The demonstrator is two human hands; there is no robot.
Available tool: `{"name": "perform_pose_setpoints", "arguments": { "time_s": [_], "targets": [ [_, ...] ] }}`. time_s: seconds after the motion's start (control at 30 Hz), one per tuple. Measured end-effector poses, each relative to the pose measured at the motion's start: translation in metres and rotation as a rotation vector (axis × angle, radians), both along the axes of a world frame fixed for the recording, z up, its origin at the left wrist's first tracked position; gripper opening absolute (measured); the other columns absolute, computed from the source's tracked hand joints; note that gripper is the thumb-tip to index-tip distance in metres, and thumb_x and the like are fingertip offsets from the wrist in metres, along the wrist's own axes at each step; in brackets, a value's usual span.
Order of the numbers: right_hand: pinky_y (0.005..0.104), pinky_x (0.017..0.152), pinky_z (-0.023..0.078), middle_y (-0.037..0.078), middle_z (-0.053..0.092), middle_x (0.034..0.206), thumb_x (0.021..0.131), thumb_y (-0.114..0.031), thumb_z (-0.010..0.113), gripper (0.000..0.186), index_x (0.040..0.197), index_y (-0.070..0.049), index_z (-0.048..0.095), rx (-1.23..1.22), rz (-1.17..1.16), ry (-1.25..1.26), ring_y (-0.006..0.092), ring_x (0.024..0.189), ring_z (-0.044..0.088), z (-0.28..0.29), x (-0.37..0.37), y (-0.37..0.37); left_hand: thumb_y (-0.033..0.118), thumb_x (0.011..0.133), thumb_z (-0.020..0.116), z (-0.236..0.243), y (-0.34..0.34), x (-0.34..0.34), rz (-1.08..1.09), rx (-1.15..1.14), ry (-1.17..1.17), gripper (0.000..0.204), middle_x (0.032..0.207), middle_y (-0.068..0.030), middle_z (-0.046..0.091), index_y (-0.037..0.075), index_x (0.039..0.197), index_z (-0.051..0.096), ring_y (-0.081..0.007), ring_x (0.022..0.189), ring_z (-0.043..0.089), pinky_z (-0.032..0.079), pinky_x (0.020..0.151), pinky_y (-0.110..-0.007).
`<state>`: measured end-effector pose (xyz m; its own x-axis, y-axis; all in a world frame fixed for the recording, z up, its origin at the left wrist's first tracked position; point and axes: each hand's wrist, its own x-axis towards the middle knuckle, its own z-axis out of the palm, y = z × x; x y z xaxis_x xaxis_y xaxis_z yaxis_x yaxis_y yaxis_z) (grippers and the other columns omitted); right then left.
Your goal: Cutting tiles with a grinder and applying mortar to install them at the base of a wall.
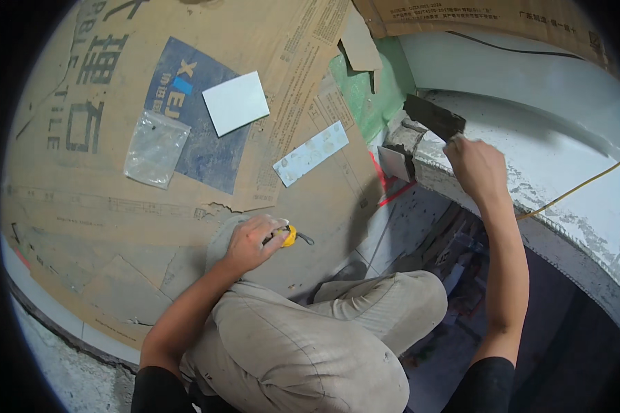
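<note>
A large brown cardboard sheet [83,186] spreads out flat at the far left and runs underneath the white tile [235,103]. To the left of that tile, and a little nearer the body, lies a clear plastic bag [156,149], partly covering a blue printed panel [213,162]; the tile itself overlaps the panel's right edge. On the body side of the tile, well apart from it, the left hand [255,242] is curled with thumb and fingers gripping a yellow and black tape measure [290,236], whose dark strap loop sticks out to the right. Nearer the body than the tile are also the crossed legs [317,330] in light trousers. Just to the tile's right, and nearer the body, a narrow pale strip [311,154] with greyish spots lies slanting on the cardboard. Farther right of the tile come a green sheet [375,89] and a small white piece [394,163] leaning at an angle. Well to the tile's right, the right hand [479,165] is closed round the near end of a dark flat blade [434,117], above the rough end of a white ledge [572,138]; whether the blade touches the ledge I cannot tell. Farthest right of the tile, a yellow cable [579,186] crosses the ledge.
</note>
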<state>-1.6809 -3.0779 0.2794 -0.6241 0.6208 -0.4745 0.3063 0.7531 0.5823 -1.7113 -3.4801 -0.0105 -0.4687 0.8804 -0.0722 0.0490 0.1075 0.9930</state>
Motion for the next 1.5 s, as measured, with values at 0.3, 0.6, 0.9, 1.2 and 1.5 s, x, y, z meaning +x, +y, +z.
{"name": "perform_pose_setpoints", "arguments": {
  "time_s": [0.3, 0.6, 0.9, 1.2, 1.5],
  "targets": [
    [0.0446, 0.067, 0.055, 0.017, 0.071, 0.078, 0.11, -0.031, 0.068, 0.032, 0.13, -0.007, 0.074, -0.223, -0.323, 0.626, 0.0327, 0.067, 0.069, 0.06, 0.092, -0.069, 0.019, 0.092, 0.088, 0.012, 0.059, -0.058, 0.035, -0.008, 0.177, 0.025, 0.112, -0.014, 0.078, 0.007, 0.112, 0.08, -0.0337, 0.103, 0.076, 0.061, 0.089, -0.044],
    [0.0281, 0.053, 0.039, -0.001, 0.056, 0.068, 0.113, -0.038, 0.062, 0.044, 0.128, 0.001, 0.075, -0.95, -0.774, 0.888, 0.0076, 0.055, 0.05, 0.034, 0.091, -0.069, 0.02, 0.076, 0.097, 0.018, 0.107, -0.184, 0.167, -0.314, 0.911, 0.08, 0.162, -0.02, 0.053, 0.008, 0.148, 0.064, -0.0444, 0.146, 0.05, 0.04, 0.124, -0.056],
    [0.0279, 0.052, 0.041, 0.001, 0.059, 0.069, 0.111, -0.042, 0.065, 0.049, 0.127, 0.003, 0.076, -1.101, -0.8, 0.933, 0.0079, 0.055, 0.053, 0.014, 0.107, -0.051, 0.029, 0.091, 0.088, 0.038, 0.1, -0.165, 0.118, -0.256, 0.07, 0.072, 0.148, -0.0168, 0.064, 0.008, 0.154, 0.059, -0.0345, 0.138, 0.059, 0.044, 0.121, -0.049],
    [0.0288, 0.05, 0.044, 0.003, 0.06, 0.068, 0.106, -0.053, 0.071, 0.063, 0.124, 0.007, 0.075, -1.324, -0.785, 1.016, 0.0118, 0.052, 0.056, -0.018, 0.13, -0.048, 0.061, 0.111, 0.057, 0.051, 0.132, -0.063, 0.091, 0.512, -1.565, 0.08, 0.168, -0.0142, 0.051, 0.011, 0.171, 0.037, -0.0307, 0.152, 0.051, 0.038, 0.131, -0.051],
    [0.0301, 0.053, 0.047, 0.006, 0.069, 0.075, 0.109, -0.041, 0.07, 0.049, 0.125, 0.005, 0.076, -1.408, -0.777, 0.902, 0.012, 0.055, 0.061, -0.064, 0.15, -0.036, 0.063, 0.113, 0.048, 0.065, 0.151, -0.064, 0.099, 0.38, -1.576, 0.076, 0.172, -0.0095, 0.047, 0.015, 0.171, 0.039, -0.0301, 0.156, 0.046, 0.035, 0.131, -0.052]
  ]
}}
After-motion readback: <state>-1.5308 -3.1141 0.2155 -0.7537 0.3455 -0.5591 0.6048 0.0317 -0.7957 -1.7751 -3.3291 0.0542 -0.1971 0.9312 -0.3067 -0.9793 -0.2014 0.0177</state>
